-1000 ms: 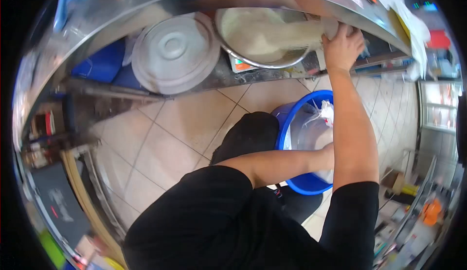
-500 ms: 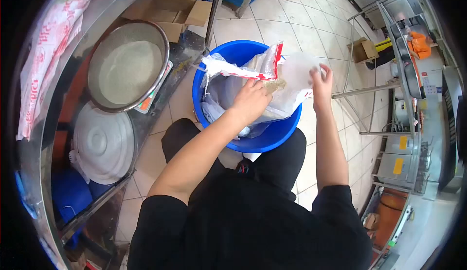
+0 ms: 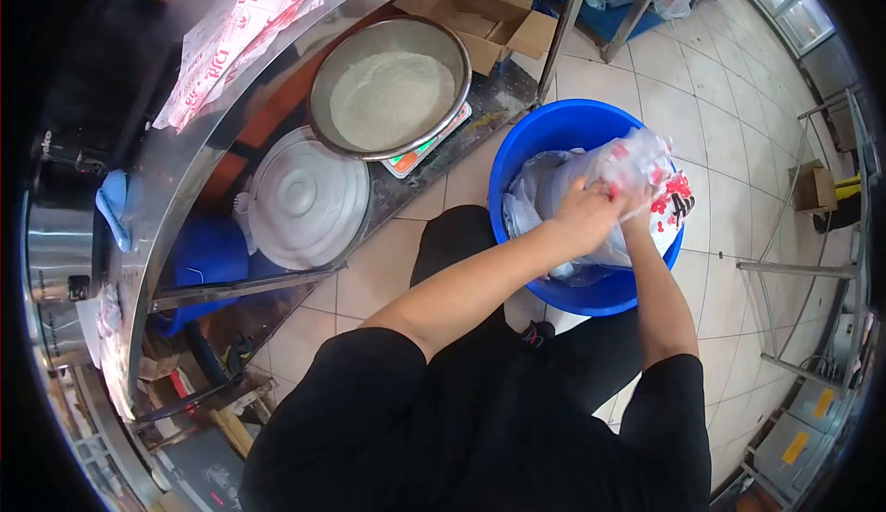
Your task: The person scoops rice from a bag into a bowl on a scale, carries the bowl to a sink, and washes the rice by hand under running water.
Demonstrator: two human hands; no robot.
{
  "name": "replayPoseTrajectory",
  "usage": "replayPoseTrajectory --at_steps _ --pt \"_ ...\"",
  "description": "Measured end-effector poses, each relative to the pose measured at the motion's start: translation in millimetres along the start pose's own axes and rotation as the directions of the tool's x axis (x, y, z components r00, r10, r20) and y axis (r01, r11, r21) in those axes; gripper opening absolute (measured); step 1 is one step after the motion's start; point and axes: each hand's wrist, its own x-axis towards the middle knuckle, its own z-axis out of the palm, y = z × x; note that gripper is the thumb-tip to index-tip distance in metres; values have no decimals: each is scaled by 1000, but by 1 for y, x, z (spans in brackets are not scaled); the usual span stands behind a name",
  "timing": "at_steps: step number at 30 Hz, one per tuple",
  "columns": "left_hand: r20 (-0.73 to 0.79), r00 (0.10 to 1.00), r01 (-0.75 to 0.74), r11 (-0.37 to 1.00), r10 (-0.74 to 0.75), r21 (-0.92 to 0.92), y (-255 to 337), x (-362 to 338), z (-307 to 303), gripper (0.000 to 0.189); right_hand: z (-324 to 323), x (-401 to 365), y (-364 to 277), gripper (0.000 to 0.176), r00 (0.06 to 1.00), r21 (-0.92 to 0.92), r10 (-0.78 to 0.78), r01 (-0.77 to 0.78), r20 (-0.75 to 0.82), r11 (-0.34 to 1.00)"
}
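Observation:
A large blue tub stands on the floor between the person's knees. In it is a white plastic bag with red print, its clear top bunched up over the tub. My left hand is closed on the gathered plastic. Close against it, my right hand grips the same bag from the right, its fingers partly covered by the film. Crumpled clear plastic lines the tub's left side. The bag's contents are hidden now.
On the low shelf at left, a metal bowl of pale grains or powder sits on a scale. Beside it lies a round grey lid. An open cardboard box is behind. A metal rack stands at right.
The view has turned left. My right hand has come in beside my left, and the bag's open mouth, with pale contents showing before, is now gathered together.

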Motion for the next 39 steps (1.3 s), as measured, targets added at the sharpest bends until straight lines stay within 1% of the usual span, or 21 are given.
replayPoseTrajectory --at_steps 1,2,3,4,5,6,7,8,10,13,21,23,24,27,28,29,31,32,35,38,39 --pt "6 996 87 996 -87 19 -3 0 -1 78 -5 0 -41 71 991 -387 -93 123 94 914" --pt "9 987 162 986 -163 37 -5 2 -3 89 -12 -1 -71 72 968 -705 -136 246 209 666" --pt "128 967 220 975 -221 25 -6 4 -13 102 -24 9 -74 70 936 -490 90 95 340 867" --pt "111 969 220 975 -220 21 -10 4 -12 103 -33 10 -65 67 896 -364 267 -131 354 922" --pt "108 962 246 968 -251 57 -10 6 -12 101 -43 8 -55 64 823 -224 419 -358 383 907" --pt "117 962 242 970 -245 37 -13 6 -12 101 -54 9 -60 58 715 -250 582 -527 386 813" --pt "144 958 251 968 -248 2 -8 3 -23 101 -59 5 -42 52 738 -195 572 -540 358 819" --pt "173 948 284 956 -269 -69 -11 4 -23 102 -68 4 -43 42 619 77 634 -741 464 668" --pt "213 933 328 930 -291 -167 -14 6 -17 109 -79 -4 -41 33 699 404 550 -715 458 571" --pt "193 928 357 910 -320 -210 -12 10 -17 112 -90 -7 -70 32 761 599 571 -621 308 506" --pt "98 961 274 926 -257 -259 -21 15 -6 116 -120 7 -159 49 777 711 622 -488 91 506" --pt "180 941 329 894 -285 -304 -22 15 -10 118 -127 16 -165 50 790 746 598 -479 138 461" --pt "170 940 335 888 -295 -315 -25 15 -5 118 -130 21 -168 51 797 782 574 -475 188 403" --pt "136 945 326 895 -298 -304 -30 9 7 116 -135 38 -195 51 757 686 599 -582 261 437" --pt "101 947 321 897 -304 -304 -31 7 14 114 -122 47 -207 54 804 748 556 -498 209 439" --pt "67 958 284 899 -278 -334 -45 6 38 113 -94 75 -248 59 776 746 559 -551 292 374" --pt "-27 958 262 910 -286 -322 -39 3 42 108 -53 97 -285 64 747 661 631 -584 211 470" --pt "2 948 302 897 -318 -322 -35 4 38 105 -31 108 -289 64 739 621 621 -621 262 477" --pt "-29 936 315 873 -350 -373 -32 0 36 102 54 152 -310 78 818 402 520 -574 245 713" --pt "-72 945 247 842 -318 -480 -33 -5 33 98 168 168 -339 71 933 318 360 -340 -4 885" --pt "-59 957 208 814 -283 -543 -33 -7 31 94 199 187 -324 78 987 -37 119 -124 -107 992"
